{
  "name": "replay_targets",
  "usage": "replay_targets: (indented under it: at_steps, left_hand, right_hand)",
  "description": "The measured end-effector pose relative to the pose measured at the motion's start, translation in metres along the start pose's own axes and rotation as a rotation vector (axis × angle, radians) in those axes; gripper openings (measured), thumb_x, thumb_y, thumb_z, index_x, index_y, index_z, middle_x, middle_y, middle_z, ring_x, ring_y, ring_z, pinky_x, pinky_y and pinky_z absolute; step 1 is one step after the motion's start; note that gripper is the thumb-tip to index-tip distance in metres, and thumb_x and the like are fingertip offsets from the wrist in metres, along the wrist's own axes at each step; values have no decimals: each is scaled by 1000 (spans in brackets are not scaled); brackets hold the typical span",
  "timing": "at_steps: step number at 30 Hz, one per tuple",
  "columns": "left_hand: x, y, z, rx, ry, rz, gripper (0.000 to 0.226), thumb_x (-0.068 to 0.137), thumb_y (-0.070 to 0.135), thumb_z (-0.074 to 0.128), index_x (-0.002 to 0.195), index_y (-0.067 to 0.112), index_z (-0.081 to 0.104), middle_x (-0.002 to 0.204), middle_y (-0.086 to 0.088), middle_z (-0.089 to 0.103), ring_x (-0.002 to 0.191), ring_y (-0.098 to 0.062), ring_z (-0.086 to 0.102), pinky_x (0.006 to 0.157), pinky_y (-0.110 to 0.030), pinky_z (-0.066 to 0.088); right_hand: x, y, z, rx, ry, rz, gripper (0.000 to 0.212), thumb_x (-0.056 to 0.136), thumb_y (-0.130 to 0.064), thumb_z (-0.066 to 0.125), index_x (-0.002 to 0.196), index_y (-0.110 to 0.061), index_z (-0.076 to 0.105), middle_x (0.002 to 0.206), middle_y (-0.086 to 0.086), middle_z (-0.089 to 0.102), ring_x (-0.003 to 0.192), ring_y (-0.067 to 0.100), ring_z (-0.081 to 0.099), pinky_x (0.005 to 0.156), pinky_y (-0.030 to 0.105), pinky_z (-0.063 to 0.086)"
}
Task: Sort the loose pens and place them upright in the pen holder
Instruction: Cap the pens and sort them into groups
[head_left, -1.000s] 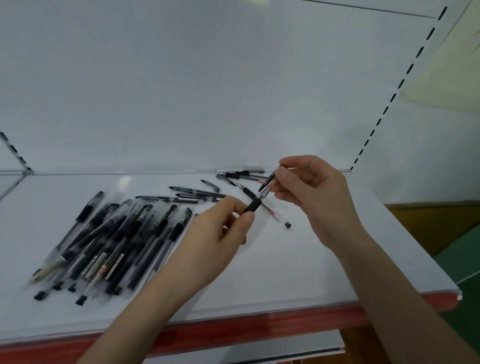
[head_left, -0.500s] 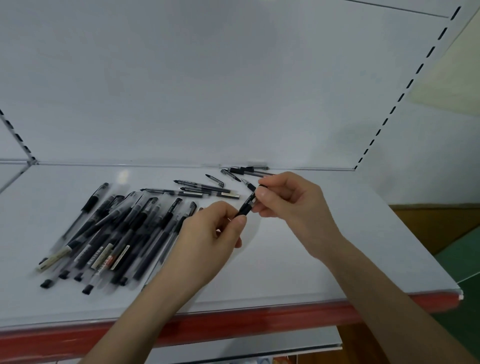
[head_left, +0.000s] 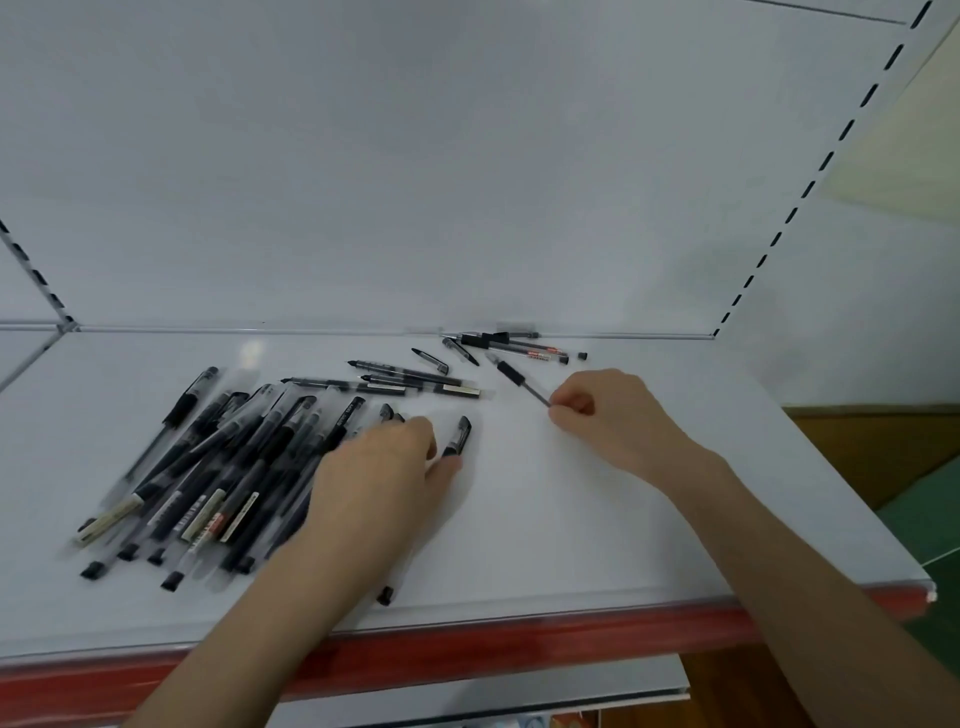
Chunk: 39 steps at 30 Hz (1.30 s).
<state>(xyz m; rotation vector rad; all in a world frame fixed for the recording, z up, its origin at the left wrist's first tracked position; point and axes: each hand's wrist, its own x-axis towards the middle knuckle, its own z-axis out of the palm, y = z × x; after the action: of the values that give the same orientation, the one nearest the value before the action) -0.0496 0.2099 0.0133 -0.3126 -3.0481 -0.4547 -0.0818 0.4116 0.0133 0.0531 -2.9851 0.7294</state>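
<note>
Head view: a second ago both hands were raised together over the shelf (head_left: 571, 530), working one pen between them, apparently pushing its cap on; now they have parted and dropped to the surface. The left hand (head_left: 384, 467) has come down at the pile of pens (head_left: 208, 467), which spreads toward its nine o'clock. Its fingers are curled downward, and thumb and forefinger seem to close on the capped pen (head_left: 458, 435), whose clip end sticks out toward one o'clock while its tail shows below the wrist at six. The right hand (head_left: 613, 415) has moved off toward three o'clock; its thumb and forefinger pinch the tail of an uncapped pen (head_left: 519, 376), which lies on the shelf pointing to eleven o'clock, the other fingers tucked in. Beyond it at twelve o'clock, against the back panel, lies a small back cluster (head_left: 509, 343) of pens, with a loose cap (head_left: 431, 360) at ten. So one pen looks finished and is joining the sorted heap, and the next is being taken up. No pen holder is in view, so the upright placing is likely still ahead.
</note>
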Motion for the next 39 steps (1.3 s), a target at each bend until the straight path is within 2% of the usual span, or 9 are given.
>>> replay_targets:
  at_steps: [4,8,12,16,21,25,30,33,39]
  left_hand:
    - [39,-5,-6,-150,87,86,19,92,22,46,93,10,61,94,-7,66,88,-27,57,74,-32,44]
    - [94,-1,0,-166,135,128,20,91,13,44,95,4,61,94,-12,64,85,-29,56,71,-34,44]
    - [132,4,9,-9,119,32,27,91,27,47,94,2,58,86,-12,60,76,-29,53,62,-30,37]
    - [143,9,14,24,59,-40,40,86,41,57,88,2,57,71,-6,47,69,-26,48,58,-30,34]
    - [151,9,15,-65,-8,-47,18,80,19,61,85,5,50,83,-10,56,84,-31,58,63,-31,39]
    - [141,4,7,-541,38,-68,24,82,17,63,103,8,61,88,-4,61,75,-16,58,63,-19,45]
    - [99,6,-25,-1378,96,-83,1,83,10,64,83,11,65,66,-3,62,54,-9,62,55,-17,53]
    - [83,4,-38,-1493,144,-90,4,84,10,63,81,9,65,60,1,65,56,-9,65,60,-20,56]
    - [64,-3,-50,-1506,188,-49,8,85,10,61,79,9,66,56,3,66,58,-10,65,59,-19,55]
  right_hand:
    - [-12,9,-19,461,135,125,10,84,-11,60,76,-17,61,68,-3,61,61,12,56,57,20,44]
    - [-26,17,-23,738,73,253,10,84,-5,62,89,-13,58,78,5,67,58,5,65,50,16,49]
    - [-34,23,-23,824,88,290,21,84,1,59,102,-8,57,80,7,66,57,4,65,55,20,54]
    - [-38,26,-24,847,119,312,17,87,2,52,92,-13,58,84,6,63,57,5,65,54,21,56]
    - [-35,24,-23,752,143,343,8,89,-6,48,90,-8,56,64,2,55,43,4,48,46,15,40]
    - [-37,9,-21,698,186,183,10,93,-19,49,96,-20,59,58,3,49,41,4,40,41,13,33]
    - [-51,-25,-20,592,205,-109,26,90,-14,54,91,-40,60,59,17,49,46,12,44,47,10,36]
    - [-54,-37,-15,506,204,-182,32,88,-18,56,89,-50,56,63,12,49,56,27,48,52,24,40]
    - [-53,-47,-13,474,219,-210,27,87,-18,56,93,-45,59,52,-5,43,45,8,37,47,11,31]
